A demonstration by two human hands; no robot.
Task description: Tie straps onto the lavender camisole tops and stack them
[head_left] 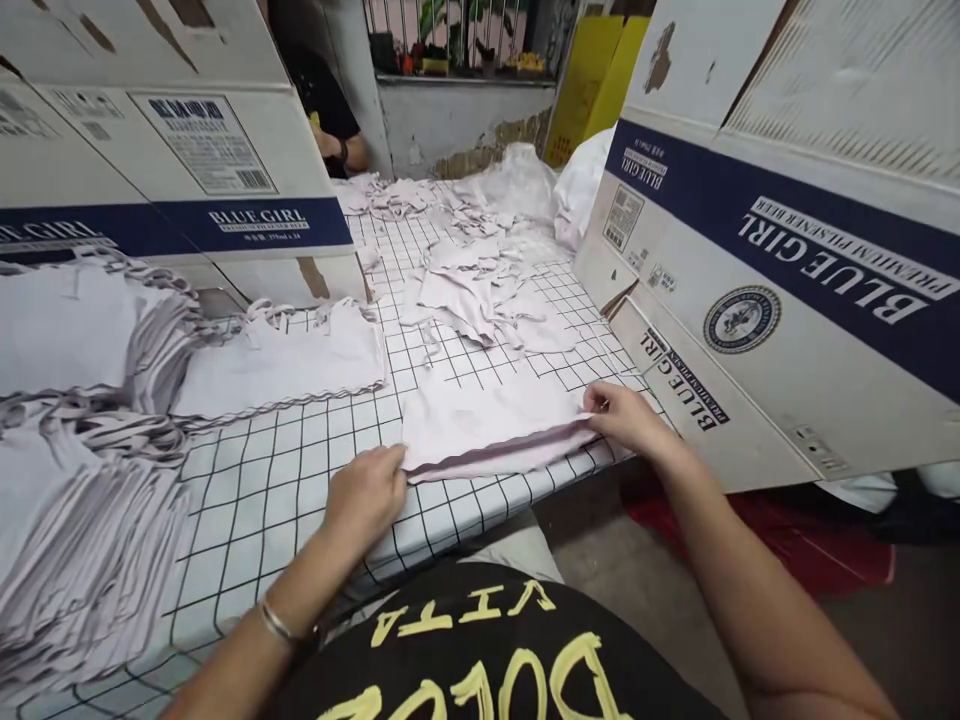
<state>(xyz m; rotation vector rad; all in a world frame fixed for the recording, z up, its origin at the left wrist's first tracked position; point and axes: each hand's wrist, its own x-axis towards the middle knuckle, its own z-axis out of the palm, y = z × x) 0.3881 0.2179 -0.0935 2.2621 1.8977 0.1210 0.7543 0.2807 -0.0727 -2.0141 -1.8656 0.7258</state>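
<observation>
A pale pink garment [487, 420] lies flat on the checked tablecloth [255, 490] in front of me, its dark-edged hem towards my body. My left hand [367, 490] pinches the near left corner of that hem. At the opposite end, my right hand [626, 415] has its fingers closed on the near right corner. Between the two hands the upper layer sits slightly back, so a strip of the lower layer shows. Beyond it lies a loose heap of similar pale pieces [480, 290].
Stacked pale garments [82, 550] fill the table's left side, beside a flat strapped garment [285, 360]. Cardboard boxes stand at the left [262, 225] and right [675, 250]. More crumpled fabric [390, 195] lies at the back, near another person's arm [349, 150].
</observation>
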